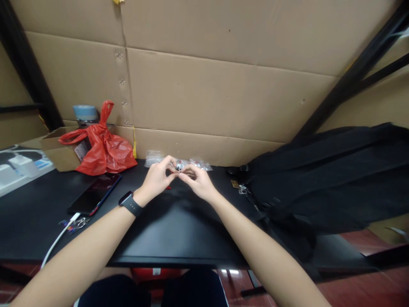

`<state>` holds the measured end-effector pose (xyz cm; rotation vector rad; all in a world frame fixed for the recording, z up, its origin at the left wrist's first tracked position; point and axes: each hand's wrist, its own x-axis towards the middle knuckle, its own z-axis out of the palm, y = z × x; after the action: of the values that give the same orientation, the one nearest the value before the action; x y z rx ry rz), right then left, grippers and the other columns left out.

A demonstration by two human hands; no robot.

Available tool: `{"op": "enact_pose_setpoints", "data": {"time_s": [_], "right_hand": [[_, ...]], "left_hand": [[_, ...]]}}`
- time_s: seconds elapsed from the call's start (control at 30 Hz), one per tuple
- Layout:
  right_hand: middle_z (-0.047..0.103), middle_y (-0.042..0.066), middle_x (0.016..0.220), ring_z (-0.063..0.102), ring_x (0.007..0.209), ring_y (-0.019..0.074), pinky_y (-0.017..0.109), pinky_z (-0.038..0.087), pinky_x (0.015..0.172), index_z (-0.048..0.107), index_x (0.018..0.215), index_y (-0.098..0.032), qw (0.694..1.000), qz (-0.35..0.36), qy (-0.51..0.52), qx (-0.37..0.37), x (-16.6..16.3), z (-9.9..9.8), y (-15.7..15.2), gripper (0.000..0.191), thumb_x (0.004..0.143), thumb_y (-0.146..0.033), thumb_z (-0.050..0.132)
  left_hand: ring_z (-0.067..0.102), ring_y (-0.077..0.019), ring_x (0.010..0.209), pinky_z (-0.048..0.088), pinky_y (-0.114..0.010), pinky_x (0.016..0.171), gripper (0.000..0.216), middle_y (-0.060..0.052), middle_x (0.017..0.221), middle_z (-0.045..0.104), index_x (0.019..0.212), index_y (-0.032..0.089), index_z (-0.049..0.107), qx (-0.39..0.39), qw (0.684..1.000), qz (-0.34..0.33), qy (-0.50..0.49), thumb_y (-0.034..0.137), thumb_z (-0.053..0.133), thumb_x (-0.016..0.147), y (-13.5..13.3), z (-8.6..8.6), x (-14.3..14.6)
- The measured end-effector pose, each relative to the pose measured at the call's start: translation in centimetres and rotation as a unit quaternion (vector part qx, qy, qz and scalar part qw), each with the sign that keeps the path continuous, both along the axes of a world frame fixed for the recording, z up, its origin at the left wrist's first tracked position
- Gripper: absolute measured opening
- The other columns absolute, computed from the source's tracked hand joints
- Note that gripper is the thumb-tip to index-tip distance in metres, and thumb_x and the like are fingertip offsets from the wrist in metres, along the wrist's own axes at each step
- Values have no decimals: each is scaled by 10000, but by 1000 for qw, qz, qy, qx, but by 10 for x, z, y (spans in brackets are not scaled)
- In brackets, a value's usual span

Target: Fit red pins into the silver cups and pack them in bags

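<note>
Both hands meet over the middle of the black table [179, 230], fingertips almost touching. My left hand [156, 174], with a dark watch [131, 203] on its wrist, is closed in a pinch. My right hand [198, 181] pinches from the other side. Between the fingertips shows a small thin whitish piece [179, 170], too small to name. A small red bit [168, 188] shows just under my left hand. Behind the hands, against the cardboard, lie clear plastic packets [153, 157], partly hidden by the fingers.
On the left are a red plastic bag [107, 149], a cardboard box [60, 147], a blue-lidded container [85, 112], a phone [96, 194] on a white cable [57, 238], keys [78, 224] and a white power strip [22, 170]. A black backpack [329, 179] fills the right side.
</note>
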<state>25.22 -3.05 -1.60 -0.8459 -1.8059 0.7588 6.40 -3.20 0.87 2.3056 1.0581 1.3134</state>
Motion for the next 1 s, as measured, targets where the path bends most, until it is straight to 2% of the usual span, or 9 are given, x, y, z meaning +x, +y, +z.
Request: {"op": "enact_pose_setpoints", "data": {"time_s": [0.1, 0.33, 0.43, 0.53, 0.67, 0.77, 0.83, 0.93, 1.0], "right_hand": [[677, 42, 898, 649, 856, 193, 339, 516, 819, 625, 901, -206, 997, -9, -66, 26, 2, 4, 0, 301, 956, -472, 495], [632, 90, 1054, 601, 958, 195, 310, 495, 766, 585, 836, -202, 988, -17, -124, 92, 5, 4, 2, 176, 938, -330, 522], [602, 108, 1140, 591, 1017, 203, 317, 497, 776, 578, 830, -198, 982, -18, -154, 109, 9, 2, 5, 121, 920, -257, 523], [574, 117, 1182, 573, 1085, 225, 385, 480, 905, 575, 805, -192, 970, -20, -204, 131, 16, 2, 7, 86, 885, -202, 543], [568, 120, 1186, 556, 1140, 248, 450, 421, 1018, 582, 770, -190, 958, -17, -245, 146, 23, 2, 9, 93, 862, -184, 570], [566, 122, 1199, 552, 1161, 254, 461, 409, 1034, 593, 775, -192, 960, -5, -239, 143, 23, 3, 8, 81, 856, -198, 591], [557, 126, 1225, 539, 1187, 262, 467, 396, 1047, 599, 778, -191, 962, 0, -235, 142, 22, 4, 7, 77, 853, -206, 602], [552, 128, 1249, 521, 1216, 269, 475, 386, 1051, 603, 773, -190, 962, -9, -234, 143, 22, 7, 7, 82, 853, -203, 599], [556, 124, 1256, 518, 1219, 268, 478, 379, 1052, 603, 766, -191, 961, -21, -236, 142, 24, 9, 7, 89, 854, -195, 592]], "left_hand": [[730, -184, 847, 510, -256, 783, 253, 25, 838, 742, 954, 222, 522, 6, 1000, 21, 11, 141, 690, 783, 0, -1, 1], [729, -170, 823, 507, -238, 739, 251, 37, 821, 737, 954, 225, 513, 26, 999, -6, 26, 130, 685, 798, 2, -7, 2], [709, -163, 815, 509, -247, 746, 339, 30, 849, 728, 1060, 229, 515, 35, 998, -23, 52, 126, 675, 779, 9, -9, -4], [677, -173, 886, 510, -274, 795, 460, -13, 983, 716, 1210, 224, 510, 61, 993, -29, 94, 100, 609, 778, 18, -12, -14], [623, -216, 1100, 472, -347, 974, 358, -69, 1233, 660, 1261, 223, 565, 55, 989, -59, 125, 224, 529, 905, 22, -16, -17], [600, -228, 1140, 453, -363, 1003, 343, -61, 1251, 654, 1250, 244, 598, 17, 988, -88, 128, 393, 524, 950, 17, -20, -8], [606, -230, 1100, 460, -361, 977, 325, -58, 1200, 670, 1166, 239, 637, 3, 987, -92, 132, 448, 553, 931, 15, -23, -2], [604, -230, 1065, 454, -367, 967, 260, -47, 1109, 690, 1036, 233, 669, -5, 985, -79, 153, 439, 586, 901, 15, -27, 2], [593, -241, 1089, 446, -381, 974, 244, -40, 1116, 689, 1052, 248, 669, -19, 981, -71, 181, 405, 609, 875, 16, -28, 0]]}}
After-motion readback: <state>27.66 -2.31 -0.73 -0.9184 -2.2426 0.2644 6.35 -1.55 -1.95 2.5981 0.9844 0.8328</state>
